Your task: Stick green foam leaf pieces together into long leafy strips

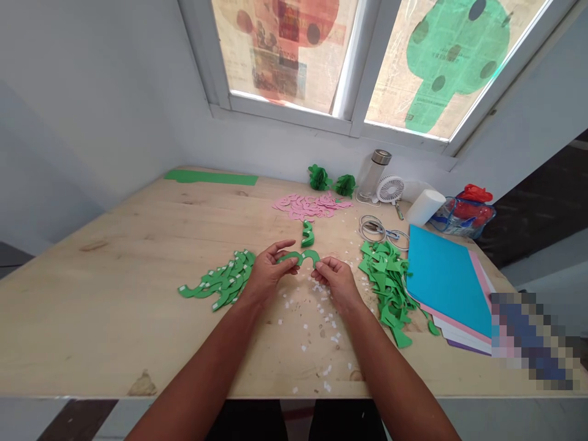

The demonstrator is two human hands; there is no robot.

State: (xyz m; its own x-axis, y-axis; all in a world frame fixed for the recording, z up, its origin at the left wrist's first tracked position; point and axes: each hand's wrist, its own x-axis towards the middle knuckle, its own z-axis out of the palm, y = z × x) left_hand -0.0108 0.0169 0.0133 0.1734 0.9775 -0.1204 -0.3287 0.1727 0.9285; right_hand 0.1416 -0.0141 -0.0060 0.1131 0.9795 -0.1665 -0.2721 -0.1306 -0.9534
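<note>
Between my hands is a wavy green paper strip [310, 254] with a small white patch near its middle. My left hand [271, 266] pinches its left part between thumb and fingers. The fingertips of my right hand [335, 274] close on the strip's right end. Just beyond them lies a short stack of similar green wavy pieces [307, 234]. To the left of my left hand, a fanned pile of green wavy strips [225, 278] carries white patches. Small white paper bits [328, 312] are scattered on the table beneath my hands.
Green paper scraps [388, 282] and stacked coloured sheets [445, 275] lie right, near rings of tape [373, 228]. Behind are pink cut-outs [310, 206], green paper ornaments [319, 177], a bottle [374, 174], a fan [390, 189], a white roll [425, 207] and a clear bag [463, 215].
</note>
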